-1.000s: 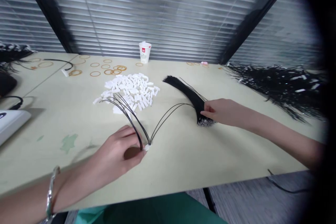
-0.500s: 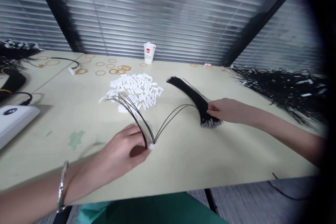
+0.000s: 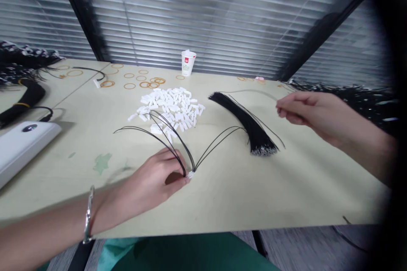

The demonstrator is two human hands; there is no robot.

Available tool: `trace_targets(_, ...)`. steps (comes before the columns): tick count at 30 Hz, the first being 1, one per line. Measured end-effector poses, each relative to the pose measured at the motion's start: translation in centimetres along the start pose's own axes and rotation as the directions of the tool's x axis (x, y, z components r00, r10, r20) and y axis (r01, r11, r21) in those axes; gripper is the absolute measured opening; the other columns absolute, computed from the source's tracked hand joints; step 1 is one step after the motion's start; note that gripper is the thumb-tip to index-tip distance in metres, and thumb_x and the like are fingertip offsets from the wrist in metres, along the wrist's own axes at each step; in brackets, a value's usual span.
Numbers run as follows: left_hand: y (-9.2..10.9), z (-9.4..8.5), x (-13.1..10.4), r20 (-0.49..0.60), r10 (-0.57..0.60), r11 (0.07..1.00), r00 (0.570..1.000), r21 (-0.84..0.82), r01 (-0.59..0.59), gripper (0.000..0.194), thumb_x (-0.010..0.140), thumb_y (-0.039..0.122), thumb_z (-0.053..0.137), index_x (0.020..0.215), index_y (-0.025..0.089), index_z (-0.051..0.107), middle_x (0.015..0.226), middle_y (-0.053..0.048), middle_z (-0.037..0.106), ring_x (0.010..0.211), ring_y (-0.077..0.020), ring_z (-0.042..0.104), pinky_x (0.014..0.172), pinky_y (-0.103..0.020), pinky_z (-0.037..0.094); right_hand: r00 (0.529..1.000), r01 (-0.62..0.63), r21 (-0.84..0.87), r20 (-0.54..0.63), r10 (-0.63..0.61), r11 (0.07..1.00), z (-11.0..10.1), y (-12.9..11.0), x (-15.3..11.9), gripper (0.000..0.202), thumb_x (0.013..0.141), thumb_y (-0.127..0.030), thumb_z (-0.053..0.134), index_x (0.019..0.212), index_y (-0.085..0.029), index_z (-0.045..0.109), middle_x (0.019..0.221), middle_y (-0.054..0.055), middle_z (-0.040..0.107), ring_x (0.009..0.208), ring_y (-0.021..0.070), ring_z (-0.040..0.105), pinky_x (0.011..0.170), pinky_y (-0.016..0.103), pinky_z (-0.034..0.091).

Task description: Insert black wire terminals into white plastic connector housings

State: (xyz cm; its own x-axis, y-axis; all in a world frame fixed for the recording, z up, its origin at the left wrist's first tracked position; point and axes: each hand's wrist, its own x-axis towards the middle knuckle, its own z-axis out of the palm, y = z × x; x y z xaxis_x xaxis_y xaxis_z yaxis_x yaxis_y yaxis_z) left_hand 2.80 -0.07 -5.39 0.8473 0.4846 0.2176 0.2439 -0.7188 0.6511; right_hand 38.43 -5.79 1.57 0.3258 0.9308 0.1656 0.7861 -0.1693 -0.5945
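Observation:
Between thumb and fingers, my left hand [image 3: 159,171] pinches a small white connector [image 3: 190,174] low over the front of the table. Several thin black wires [image 3: 181,144] fan out of that connector, some to the left and two to the right. My right hand [image 3: 302,110] is raised at the right, fingertips pinched on one black wire, blurred by motion, which trails left toward the far end of the wire bundle. That bundle of black wires [image 3: 241,118] lies on the table with its silvery tips [image 3: 264,150] facing me. Behind my left hand is a pile of white connectors [image 3: 171,106].
A paper cup [image 3: 188,63] stands at the back near the blinds. Rubber bands [image 3: 144,84] are scattered across the table's rear. At the left are a white device [image 3: 28,148] with a cable and a banded black bundle [image 3: 27,99]. More black wires [image 3: 337,97] lie at the right.
My right hand has lifted off the wire bundle and moved up and right, drawing a single wire out. My left hand still holds the connector. The whole view has shifted slightly.

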Motion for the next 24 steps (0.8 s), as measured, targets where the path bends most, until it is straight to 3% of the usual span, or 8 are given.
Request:
trace_targets(2,0.0,0.0,0.0,-0.002,0.003,1.0,1.0,0.006,-0.003,0.008,0.084,0.02,0.055,0.082,0.017,0.063,0.086,-0.003,0.061,0.087,-0.0162,0.056,0.078,-0.03,0.048,0.998,-0.027,0.302,-0.043,0.042,0.953,0.5,-1.9,-0.8,0.025,0.084,-0.043,0.051,0.083,-0.018,0.056,0.083,0.004,0.058,0.063,0.0055,0.05,0.061,0.022,0.042)
trace_targets(4,-0.1,0.0,-0.1,-0.002,0.01,1.0,1.0,0.011,-0.01,0.008,0.083,0.019,0.056,0.083,0.017,0.063,0.087,-0.003,0.062,0.088,-0.0168,0.056,0.079,-0.031,0.048,0.994,-0.048,0.567,-0.052,0.093,0.823,1.4,-4.2,-1.9,0.019,0.084,-0.037,0.056,0.085,-0.018,0.058,0.085,0.004,0.056,0.07,0.0048,0.052,0.066,0.018,0.044)
trace_targets(6,0.0,0.0,-0.1,-0.007,0.02,1.0,1.0,0.011,-0.02,0.008,0.084,0.019,0.055,0.083,0.018,0.063,0.087,-0.003,0.062,0.088,-0.0168,0.056,0.079,-0.031,0.048,0.999,-0.025,0.653,-0.017,0.048,0.757,3.0,-6.5,-3.5,0.015,0.083,-0.033,0.058,0.083,-0.018,0.059,0.084,0.003,0.058,0.071,0.0055,0.054,0.066,0.017,0.046)
trace_targets(9,0.0,0.0,0.0,-0.012,0.024,1.0,1.0,0.013,-0.024,0.007,0.083,0.018,0.055,0.083,0.018,0.063,0.086,-0.003,0.062,0.088,-0.017,0.055,0.079,-0.03,0.048,0.977,0.017,0.664,0.147,-0.152,0.748,6.0,-9.2,-6.1,0.012,0.084,-0.031,0.057,0.081,-0.019,0.057,0.083,0.002,0.061,0.066,0.0073,0.056,0.061,0.02,0.049)
trace_targets(12,0.1,-0.1,0.1,0.004,0.021,0.999,1.0,0.028,-0.021,0.008,0.083,0.017,0.056,0.085,0.018,0.063,0.086,-0.003,0.061,0.09,-0.0178,0.055,0.079,-0.031,0.047,0.927,0.076,0.584,0.257,-0.273,0.808,9.1,-10.4,-8.0,0.007,0.082,-0.029,0.06,0.082,-0.022,0.057,0.08,0.0,0.062,0.07,0.0102,0.058,0.063,0.023,0.049)
trace_targets(16,0.1,-0.2,0.1,0.027,0.032,0.999,0.999,0.02,-0.033,0.008,0.084,0.016,0.054,0.085,0.017,0.062,0.087,-0.003,0.06,0.09,-0.0165,0.054,0.08,-0.03,0.046,0.916,0.262,0.437,0.169,-0.365,0.861,12.2,-9.7,-8.4,0.003,0.08,-0.027,0.062,0.08,-0.025,0.061,0.09,0.0,0.056,0.085,0.012,0.054,0.077,0.027,0.045)
trace_targets(19,0.2,-0.2,0.0,0.024,0.026,0.999,0.999,0.02,-0.027,0.006,0.083,0.017,0.056,0.085,0.017,0.062,0.085,-0.003,0.061,0.087,-0.0163,0.054,0.079,-0.031,0.046,0.937,0.247,0.425,0.125,-0.327,0.871,13.4,-8.8,-7.7,0.004,0.077,-0.03,0.065,0.076,-0.027,0.064,0.089,0.001,0.048,0.087,0.0128,0.05,0.079,0.029,0.043)
trace_targets(24,0.3,-0.4,0.1,0.04,0.007,0.999,0.999,0.032,-0.008,0.005,0.083,0.016,0.057,0.083,0.018,0.061,0.085,-0.002,0.061,0.088,-0.0162,0.055,0.079,-0.029,0.046,0.937,0.212,0.441,0.16,-0.309,0.872,14.1,-8.2,-7.4,0.005,0.076,-0.032,0.067,0.075,-0.028,0.064,0.085,0.001,0.043,0.087,0.0138,0.048,0.082,0.032,0.042)
